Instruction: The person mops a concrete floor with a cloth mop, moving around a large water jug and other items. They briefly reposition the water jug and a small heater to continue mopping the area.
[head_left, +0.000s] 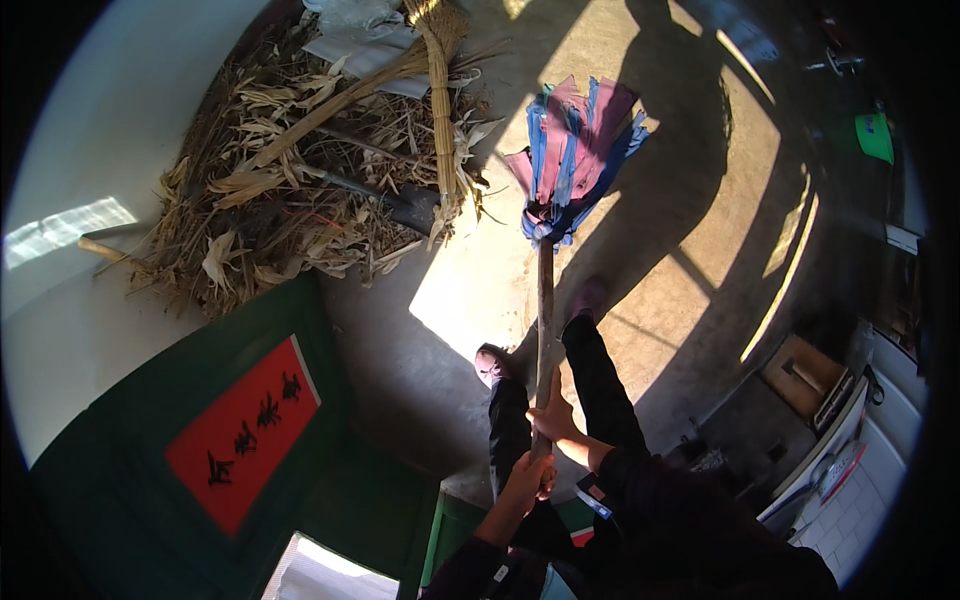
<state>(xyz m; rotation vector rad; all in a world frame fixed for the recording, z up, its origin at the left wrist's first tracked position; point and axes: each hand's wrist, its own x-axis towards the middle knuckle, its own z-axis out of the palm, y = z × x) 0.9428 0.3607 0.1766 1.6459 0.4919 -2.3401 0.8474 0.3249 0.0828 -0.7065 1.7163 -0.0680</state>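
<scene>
A rag mop lies ahead of my feet, its head of pink and blue cloth strips (574, 150) spread on the sunlit concrete floor. The strips are bound to a wooden handle (545, 315) that runs back towards my body between my legs. Close to the handle's near end, my left hand (526, 480) is wrapped around the wood. My right hand (556, 420) grips it just above, with one finger stretched along the shaft. The handle's very end is hidden by my left hand.
Dry corn husks and stalks (300, 195) are heaped at the left wall, with a straw broom (439, 112) and a shovel blade (412, 210) on them. A green cabinet or chest (360, 495) bearing a red paper with writing (247, 435) stands left. A hatchet or hammer (806, 375) lies right, near a tiled counter (836, 525).
</scene>
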